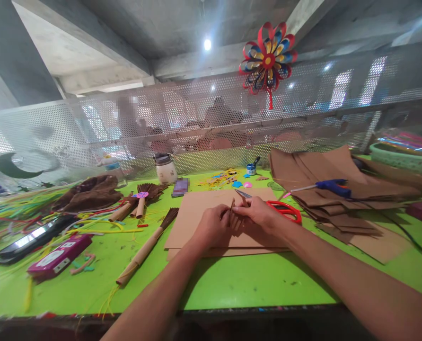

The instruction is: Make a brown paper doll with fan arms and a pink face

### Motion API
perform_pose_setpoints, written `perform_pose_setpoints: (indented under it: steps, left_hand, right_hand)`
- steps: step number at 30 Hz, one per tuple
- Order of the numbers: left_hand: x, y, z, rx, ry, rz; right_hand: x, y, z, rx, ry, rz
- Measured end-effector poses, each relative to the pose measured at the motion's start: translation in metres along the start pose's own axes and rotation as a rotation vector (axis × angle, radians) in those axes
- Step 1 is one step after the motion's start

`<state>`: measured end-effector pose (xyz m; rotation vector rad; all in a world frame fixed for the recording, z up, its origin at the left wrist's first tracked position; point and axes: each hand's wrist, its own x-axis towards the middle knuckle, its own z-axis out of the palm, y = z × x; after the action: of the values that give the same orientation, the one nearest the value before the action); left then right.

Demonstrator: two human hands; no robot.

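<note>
Both of my hands meet above a stack of brown cardboard sheets [193,220] in the middle of the green table. My left hand [213,227] is closed on a small piece of brown paper [236,221], which has narrow strips or folds along it. My right hand [259,215] is closed around the middle of a pair of scissors [288,211]. Its red handles stick out to the right behind the hand, and the metal blades point up to the left. The right fingertips touch the brown paper too. The fingers partly hide the paper.
Left on the table [232,284] lie a rolled paper broom [140,255], a purple box [60,255] and coloured cords. At right, a blue glue gun [333,187] rests on brown paper sheets [317,166]. A jar [165,169] stands before the perforated screen [189,128].
</note>
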<state>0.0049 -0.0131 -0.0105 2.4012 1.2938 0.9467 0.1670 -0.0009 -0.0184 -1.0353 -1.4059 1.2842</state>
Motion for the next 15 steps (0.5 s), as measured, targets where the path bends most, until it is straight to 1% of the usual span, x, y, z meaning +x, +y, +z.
perform_pose_setpoints:
  steps: [4, 7, 11, 15]
  left_hand:
    - [-0.001, 0.003, 0.002, -0.014, -0.029, 0.020]
    - [0.000, 0.005, 0.001, -0.079, -0.007, 0.000]
    - [0.004, 0.003, 0.000, -0.159, 0.038, -0.065]
    - [0.005, -0.002, 0.000, -0.170, 0.035, -0.090]
  right_hand:
    - [0.000, -0.001, 0.003, 0.035, 0.039, 0.048]
    - [0.000, -0.002, 0.004, 0.042, 0.045, 0.050]
    - [-0.004, -0.007, 0.005, -0.008, 0.001, 0.057]
    - [-0.006, -0.011, 0.007, -0.008, 0.020, 0.048]
